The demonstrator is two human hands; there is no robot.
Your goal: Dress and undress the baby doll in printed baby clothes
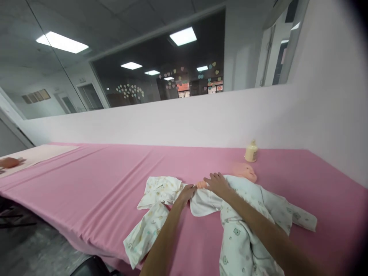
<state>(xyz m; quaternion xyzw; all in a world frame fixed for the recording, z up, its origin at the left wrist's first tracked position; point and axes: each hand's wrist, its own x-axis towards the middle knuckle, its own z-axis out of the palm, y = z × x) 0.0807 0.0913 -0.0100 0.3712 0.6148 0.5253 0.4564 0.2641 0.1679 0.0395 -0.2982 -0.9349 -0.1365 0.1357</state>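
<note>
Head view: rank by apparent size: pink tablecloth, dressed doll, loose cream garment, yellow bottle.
1. pink tablecloth, largest by far.
2. dressed doll.
3. loose cream garment; it lies nearer the camera's left, so the gap to the doll is unsure.
4. yellow bottle, smallest, though farthest away.

1 baby doll [244, 173] | 1 bottle [251, 151] | 2 hands: left hand [186, 193], right hand [217, 184] | 2 baby clothes: loose outfit [153, 214], outfit on doll [247, 222] | 1 pink desk [100, 180] | 1 far doll [10, 162]

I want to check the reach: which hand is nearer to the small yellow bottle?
Right. The right hand rests on the doll's sleeve, below and left of the bottle. The left hand is farther left, at the cuff.
</note>
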